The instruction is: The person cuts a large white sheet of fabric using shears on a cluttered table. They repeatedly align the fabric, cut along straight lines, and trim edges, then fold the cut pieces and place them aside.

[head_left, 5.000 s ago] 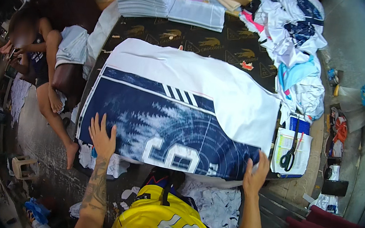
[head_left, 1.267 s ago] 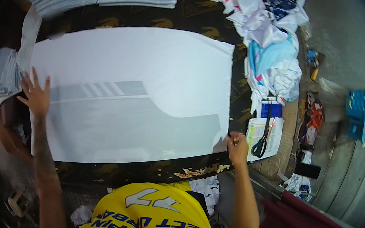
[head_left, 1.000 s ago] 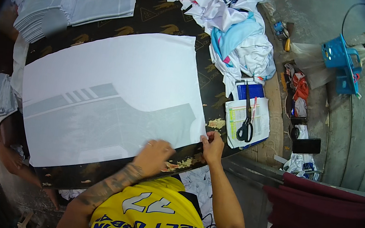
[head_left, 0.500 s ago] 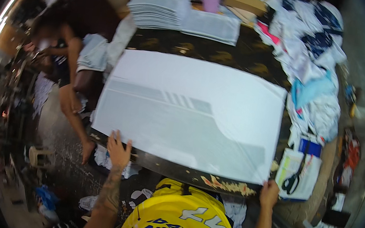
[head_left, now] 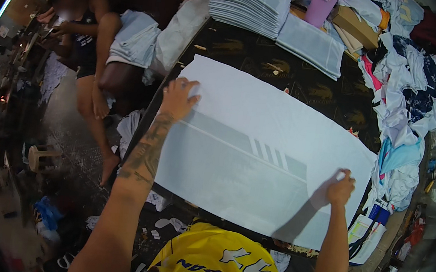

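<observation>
A white cloth panel [head_left: 235, 174] with a grey printed shape and slanted stripes lies spread on the dark-covered table [head_left: 229, 47]. Over its left edge, near the far corner, my left hand [head_left: 178, 99] rests with the thumb apart from the fingers. My right hand [head_left: 341, 189] is at the panel's right side, fingers bent and drawn together close to the cloth. Whether cloth is pinched between them I cannot tell. My right forearm hides part of the panel's near right corner.
Beyond the panel stand a stack of folded grey-white cloths [head_left: 246, 5], a smaller folded pile [head_left: 309, 46], a purple tumbler [head_left: 323, 5] and a cardboard box [head_left: 356, 26]. Heaped garments [head_left: 404, 122] line the right side; scissors [head_left: 356, 245] lie near them. A seated person [head_left: 90, 36] is at left.
My left hand has gone from the near edge to the far left of the panel. My right hand has left the near right corner and moved farther up. The view has turned.
</observation>
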Demonstrator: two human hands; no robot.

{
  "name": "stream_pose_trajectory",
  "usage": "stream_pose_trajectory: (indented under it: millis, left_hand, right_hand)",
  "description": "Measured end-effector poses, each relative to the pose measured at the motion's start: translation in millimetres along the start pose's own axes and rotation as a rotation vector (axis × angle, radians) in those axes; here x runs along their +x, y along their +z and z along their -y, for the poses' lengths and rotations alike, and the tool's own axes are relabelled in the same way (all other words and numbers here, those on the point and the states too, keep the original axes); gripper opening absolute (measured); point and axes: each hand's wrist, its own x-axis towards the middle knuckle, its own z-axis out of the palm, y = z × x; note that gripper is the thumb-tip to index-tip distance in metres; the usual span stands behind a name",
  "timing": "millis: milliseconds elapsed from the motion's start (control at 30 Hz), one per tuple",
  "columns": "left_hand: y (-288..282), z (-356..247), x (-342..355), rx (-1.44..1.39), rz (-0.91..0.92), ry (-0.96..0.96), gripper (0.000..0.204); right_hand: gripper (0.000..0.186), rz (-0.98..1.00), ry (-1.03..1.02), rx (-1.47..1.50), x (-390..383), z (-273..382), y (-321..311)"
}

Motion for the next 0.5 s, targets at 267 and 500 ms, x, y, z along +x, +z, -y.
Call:
stream_pose_trajectory:
  millis: [267, 500]
  left_hand:
    - [21.1, -19.9, 39.5, 0.118, -0.02, 0.08, 0.07]
    - [7.5, -73.0, 40.1, 0.373, -0.167, 0.176, 0.072]
  right_hand:
    - [0.019, 0.049, -0.054, 0.263, -47.2, -77.9, 7.9]
    - [0.039, -0.027, 0.316, 0.376, -170.2, -220.1, 3.0]
